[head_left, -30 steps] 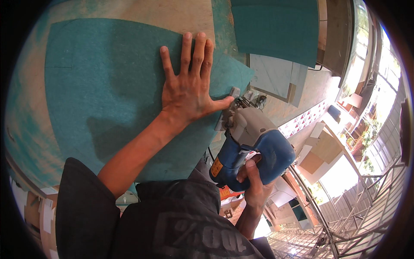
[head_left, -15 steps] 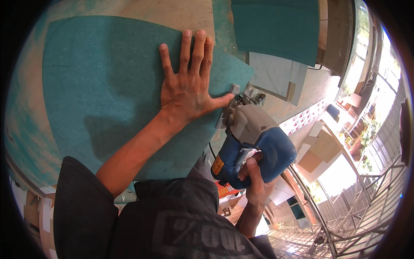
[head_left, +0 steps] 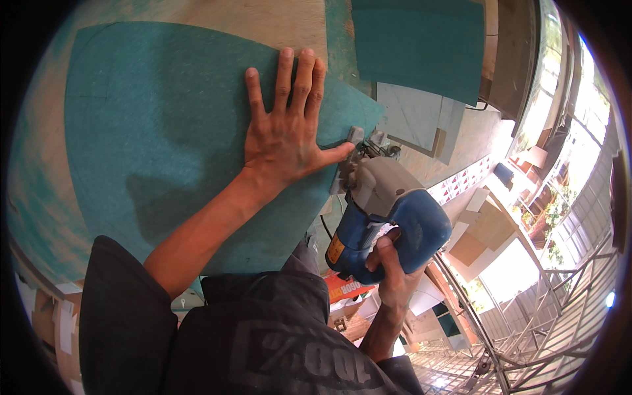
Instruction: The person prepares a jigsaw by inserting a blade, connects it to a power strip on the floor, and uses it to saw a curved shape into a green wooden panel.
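**Bare hands hold a jigsaw at the edge of a green sheet**

At far left, a pale wooden counter point(head_left: 33, 191), streaked with green, shows past the rounded rim of the view. On it lies a large green sheet point(head_left: 131, 131), its upper edge gently curved, thin drawn lines near its left side, its right end narrowing to a point. The left grip point(head_left: 280, 141) is released: a bare hand lying flat on the sheet, fingers spread, thumb stretched out to the right. Below, the person's dark shirt point(head_left: 250, 329) fills the lower middle.

Right of the thumb is a blue and grey jigsaw point(head_left: 382, 187), its metal shoe point(head_left: 355, 135) at the sheet's right edge; whether the thumb touches the shoe or passes just over it, I cannot tell. The blade is hidden. The right grip point(head_left: 398, 280) is clenched around the jigsaw's blue handle, thumb uppermost.

Farther right are a dark green panel point(head_left: 418, 52) at the top, a whitish panel point(head_left: 405, 118) below it, and, at lower right, a metal framework point(head_left: 546, 342).
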